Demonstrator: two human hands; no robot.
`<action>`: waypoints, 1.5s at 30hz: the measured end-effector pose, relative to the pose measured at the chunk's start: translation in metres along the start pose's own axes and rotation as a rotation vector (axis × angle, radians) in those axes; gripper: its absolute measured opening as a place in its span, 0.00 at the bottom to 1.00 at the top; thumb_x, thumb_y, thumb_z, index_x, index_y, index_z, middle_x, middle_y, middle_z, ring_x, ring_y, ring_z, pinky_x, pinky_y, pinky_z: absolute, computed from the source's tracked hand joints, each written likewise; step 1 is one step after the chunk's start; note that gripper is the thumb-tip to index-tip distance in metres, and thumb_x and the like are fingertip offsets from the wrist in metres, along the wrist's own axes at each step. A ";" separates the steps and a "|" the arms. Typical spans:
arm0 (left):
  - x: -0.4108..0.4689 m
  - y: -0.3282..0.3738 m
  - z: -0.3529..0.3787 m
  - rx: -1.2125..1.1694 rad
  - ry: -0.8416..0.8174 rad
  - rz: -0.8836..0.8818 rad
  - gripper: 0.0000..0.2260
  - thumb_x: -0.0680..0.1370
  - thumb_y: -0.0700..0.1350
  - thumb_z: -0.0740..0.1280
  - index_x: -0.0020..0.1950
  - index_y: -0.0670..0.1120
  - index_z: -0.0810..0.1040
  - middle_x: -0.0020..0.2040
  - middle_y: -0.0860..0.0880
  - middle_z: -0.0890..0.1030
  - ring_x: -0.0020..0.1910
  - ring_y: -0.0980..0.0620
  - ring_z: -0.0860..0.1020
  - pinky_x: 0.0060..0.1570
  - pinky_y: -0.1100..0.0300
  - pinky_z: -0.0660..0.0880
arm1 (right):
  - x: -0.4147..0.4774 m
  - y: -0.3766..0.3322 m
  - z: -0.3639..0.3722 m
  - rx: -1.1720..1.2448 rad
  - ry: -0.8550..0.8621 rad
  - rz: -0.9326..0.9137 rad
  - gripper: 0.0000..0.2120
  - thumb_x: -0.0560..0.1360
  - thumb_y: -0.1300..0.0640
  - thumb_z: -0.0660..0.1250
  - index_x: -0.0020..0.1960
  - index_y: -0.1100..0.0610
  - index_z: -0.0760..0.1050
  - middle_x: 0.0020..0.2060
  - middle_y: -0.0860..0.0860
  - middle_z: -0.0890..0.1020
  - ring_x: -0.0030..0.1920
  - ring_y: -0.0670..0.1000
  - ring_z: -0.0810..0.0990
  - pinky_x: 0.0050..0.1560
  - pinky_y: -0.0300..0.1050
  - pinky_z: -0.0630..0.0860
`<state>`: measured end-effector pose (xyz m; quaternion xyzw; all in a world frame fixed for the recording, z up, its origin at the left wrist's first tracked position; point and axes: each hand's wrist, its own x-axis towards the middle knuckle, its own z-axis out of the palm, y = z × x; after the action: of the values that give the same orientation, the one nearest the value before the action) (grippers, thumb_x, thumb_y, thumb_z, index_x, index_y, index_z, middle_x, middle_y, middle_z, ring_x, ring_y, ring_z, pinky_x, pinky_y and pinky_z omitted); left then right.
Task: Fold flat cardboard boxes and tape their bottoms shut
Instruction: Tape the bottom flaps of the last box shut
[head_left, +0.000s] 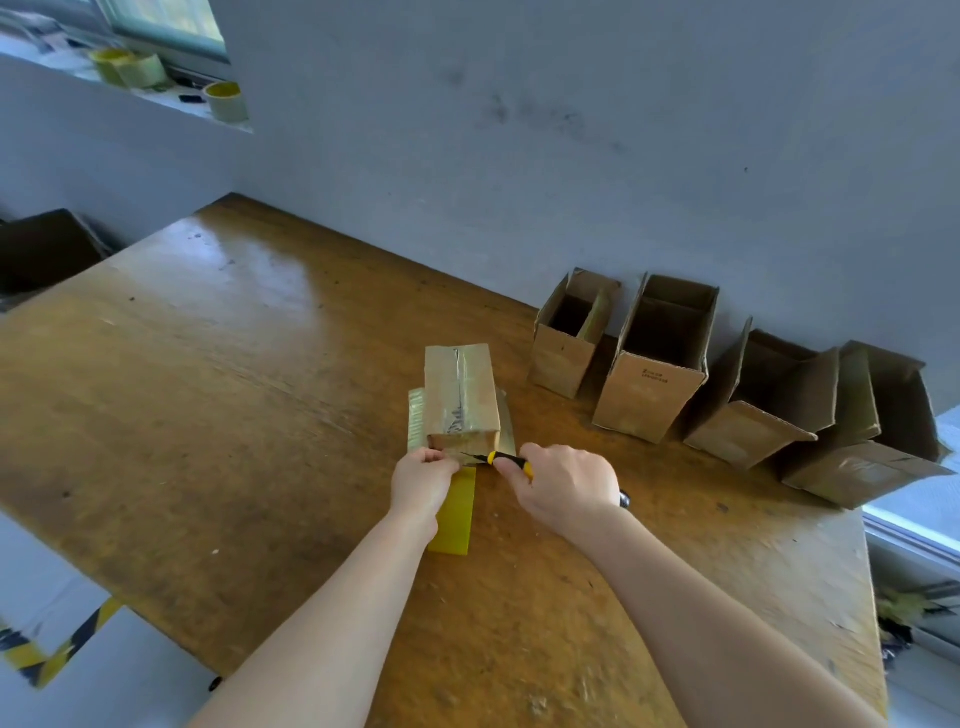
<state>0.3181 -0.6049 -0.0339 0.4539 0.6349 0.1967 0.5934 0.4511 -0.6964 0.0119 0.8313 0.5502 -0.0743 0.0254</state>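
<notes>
A small cardboard box (461, 397) stands bottom-up on the wooden table (208, 364), with a strip of clear tape along its top seam. My left hand (423, 478) pinches the tape at the box's near lower edge. My right hand (563, 483) grips a yellow and black utility knife (506, 460), whose blade tip touches the tape beside my left fingers. A yellowish tape roll (456, 514) lies on the table just under my left wrist, partly hidden by it.
Several folded open-topped boxes (654, 364) line the wall at the back right. Tape rolls (226, 101) sit on a window ledge at top left. A dark box (41, 249) stands past the table's left edge. Striped floor tape (62, 644) lies at lower left.
</notes>
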 end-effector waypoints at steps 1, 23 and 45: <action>0.000 0.000 0.000 -0.007 0.000 -0.004 0.02 0.74 0.44 0.69 0.44 0.48 0.77 0.48 0.43 0.80 0.49 0.42 0.78 0.47 0.49 0.76 | 0.002 0.000 -0.003 -0.027 -0.017 -0.008 0.28 0.78 0.33 0.44 0.53 0.50 0.75 0.36 0.48 0.79 0.35 0.52 0.77 0.31 0.44 0.72; 0.008 0.006 -0.007 0.149 -0.088 0.064 0.03 0.74 0.42 0.68 0.41 0.49 0.77 0.44 0.47 0.78 0.43 0.51 0.75 0.34 0.60 0.67 | -0.006 0.019 0.044 -0.164 -0.093 0.101 0.26 0.76 0.31 0.52 0.51 0.51 0.75 0.34 0.47 0.76 0.33 0.49 0.76 0.31 0.43 0.70; 0.018 0.007 -0.008 0.151 -0.173 0.024 0.09 0.75 0.47 0.69 0.54 0.49 0.78 0.44 0.54 0.79 0.43 0.56 0.75 0.35 0.62 0.69 | 0.053 -0.039 0.036 0.088 0.249 -0.130 0.32 0.73 0.44 0.70 0.73 0.49 0.63 0.73 0.54 0.65 0.75 0.56 0.58 0.72 0.54 0.60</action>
<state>0.3151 -0.5840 -0.0370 0.5202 0.5887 0.1155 0.6079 0.4325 -0.6374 -0.0303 0.7971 0.5979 0.0041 -0.0843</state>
